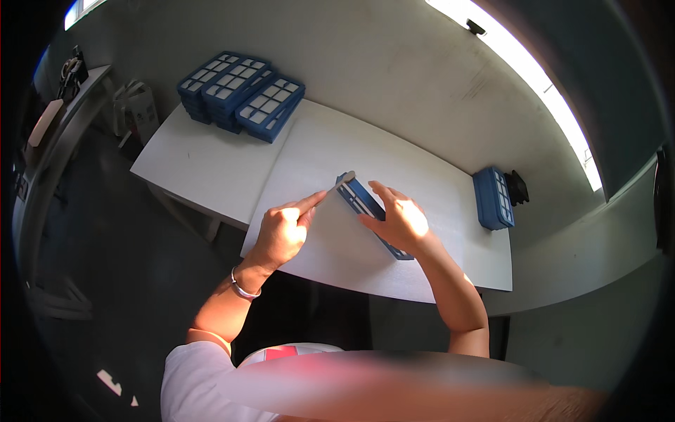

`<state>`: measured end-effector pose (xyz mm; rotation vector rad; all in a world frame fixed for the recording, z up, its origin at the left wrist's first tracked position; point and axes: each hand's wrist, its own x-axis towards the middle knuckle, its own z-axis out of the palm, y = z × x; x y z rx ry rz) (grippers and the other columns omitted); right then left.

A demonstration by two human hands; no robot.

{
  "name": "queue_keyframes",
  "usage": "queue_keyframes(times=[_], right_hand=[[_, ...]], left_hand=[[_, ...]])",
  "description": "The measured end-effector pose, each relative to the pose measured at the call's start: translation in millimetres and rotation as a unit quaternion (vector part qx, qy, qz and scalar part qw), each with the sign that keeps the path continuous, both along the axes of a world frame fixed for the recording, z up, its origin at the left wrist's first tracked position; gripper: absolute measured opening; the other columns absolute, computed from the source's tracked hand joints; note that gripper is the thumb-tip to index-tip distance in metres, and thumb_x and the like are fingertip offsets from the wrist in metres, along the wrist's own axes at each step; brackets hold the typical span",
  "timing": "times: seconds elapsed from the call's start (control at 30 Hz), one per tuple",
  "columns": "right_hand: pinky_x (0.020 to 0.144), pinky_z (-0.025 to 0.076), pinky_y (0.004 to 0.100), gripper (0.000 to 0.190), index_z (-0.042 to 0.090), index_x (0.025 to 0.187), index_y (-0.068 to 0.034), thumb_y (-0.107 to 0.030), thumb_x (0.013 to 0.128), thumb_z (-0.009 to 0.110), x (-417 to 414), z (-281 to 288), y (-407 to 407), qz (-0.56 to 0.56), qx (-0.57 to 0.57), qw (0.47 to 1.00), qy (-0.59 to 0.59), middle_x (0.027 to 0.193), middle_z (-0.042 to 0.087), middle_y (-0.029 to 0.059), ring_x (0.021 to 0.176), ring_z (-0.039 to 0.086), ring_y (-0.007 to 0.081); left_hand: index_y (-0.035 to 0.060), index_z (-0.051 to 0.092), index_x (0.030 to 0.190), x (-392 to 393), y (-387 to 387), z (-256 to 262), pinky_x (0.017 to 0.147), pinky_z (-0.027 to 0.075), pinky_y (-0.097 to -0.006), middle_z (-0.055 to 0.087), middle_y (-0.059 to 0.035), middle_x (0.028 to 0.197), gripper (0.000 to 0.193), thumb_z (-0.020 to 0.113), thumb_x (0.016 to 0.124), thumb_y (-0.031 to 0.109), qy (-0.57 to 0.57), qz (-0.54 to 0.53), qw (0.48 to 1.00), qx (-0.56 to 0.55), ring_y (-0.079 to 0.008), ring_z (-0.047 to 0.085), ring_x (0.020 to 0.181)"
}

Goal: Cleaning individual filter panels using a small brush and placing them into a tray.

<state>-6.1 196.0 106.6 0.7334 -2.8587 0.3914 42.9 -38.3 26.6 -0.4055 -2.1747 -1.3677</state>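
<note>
A blue-framed filter cartridge [362, 189] with white panels stands on its long narrow side on the white table, slanting across the middle. My left hand [285, 229] grips a thin, flat tool like a table knife or scraper [346, 178], index finger stretched along it. The tool's rounded end rests at the upper-left end of the frame. Across the cartridge's middle lies my right hand [402, 219], thumb on the left side and fingers on the right, covering part of it.
Stacks of blue filter cartridges [234, 79] stand at the table's far left corner. More cartridges [493, 198] stand at the right edge, beside a black object [518, 187] against the wall. A side table [79, 100] and a bag [136, 108] are at left.
</note>
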Motion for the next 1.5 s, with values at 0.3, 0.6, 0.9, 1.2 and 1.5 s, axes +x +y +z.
queue_keyframes(times=[0.3, 0.6, 0.9, 1.2, 1.5], right_hand=[[0.077, 0.057, 0.0466, 0.035, 0.072, 0.114, -0.007, -0.037, 0.096, 0.065, -21.7, -0.4, -33.5, -0.037, 0.113, 0.989, -0.093, 0.082, 0.074, 0.0139, 0.081, 0.073, 0.0348], [0.067, 0.055, 0.0373, 0.025, 0.069, 0.116, -0.010, -0.021, 0.094, 0.070, 0.9, 9.4, -17.0, 0.036, -0.056, 0.992, 0.110, 0.084, 0.073, 0.0110, 0.070, 0.070, 0.0311], [0.069, 0.055, 0.0366, 0.027, 0.069, 0.119, -0.009, -0.016, 0.092, 0.072, 17.9, 9.8, -2.0, 0.054, -0.147, 0.975, 0.156, 0.096, 0.074, 0.0093, 0.077, 0.069, 0.0298], [0.070, 0.054, 0.0274, 0.032, 0.070, 0.123, -0.003, -0.009, 0.092, 0.076, 23.0, -0.8, 9.8, 0.063, -0.298, 0.941, 0.151, 0.090, 0.073, 0.0110, 0.071, 0.064, 0.0151], [0.116, 0.039, 0.0528, 0.027, 0.071, 0.119, -0.005, -0.013, 0.093, 0.076, 21.0, -35.0, 24.0, 0.094, -0.414, 0.898, 0.118, 0.098, 0.076, 0.0077, 0.079, 0.070, 0.0221]], left_hand=[[0.0035, 0.069, 0.129, 4.9, -11.9, 4.1, 0.075, 0.058, -0.0361, 0.074, -0.0240, 0.097, 0.036, 0.064, 0.094, -0.001, -0.023, -0.015, 0.999, 0.021, -0.0357, 0.073, 0.081], [0.0007, 0.070, 0.128, 30.4, -9.4, 42.8, 0.063, 0.051, -0.0286, 0.075, -0.0199, 0.098, 0.033, 0.062, 0.096, -0.001, -0.001, -0.015, 1.000, 0.014, -0.0189, 0.062, 0.063], [0.0072, 0.070, 0.132, 40.4, -2.6, 57.5, 0.054, 0.044, -0.0299, 0.059, -0.0111, 0.067, 0.039, 0.060, 0.095, -0.001, -0.009, -0.010, 1.000, -0.009, -0.0168, 0.051, 0.054], [0.0102, 0.068, 0.136, 44.8, 9.1, 65.7, 0.052, 0.039, -0.0308, 0.053, -0.0062, 0.063, 0.036, 0.063, 0.100, 0.006, 0.043, -0.024, 0.999, -0.003, -0.0143, 0.047, 0.053], [0.0077, 0.069, 0.134, 61.7, 19.2, 78.6, 0.057, 0.044, -0.0275, 0.067, -0.0093, 0.075, 0.035, 0.063, 0.099, 0.005, 0.022, -0.052, 0.998, -0.003, -0.0125, 0.055, 0.059]])
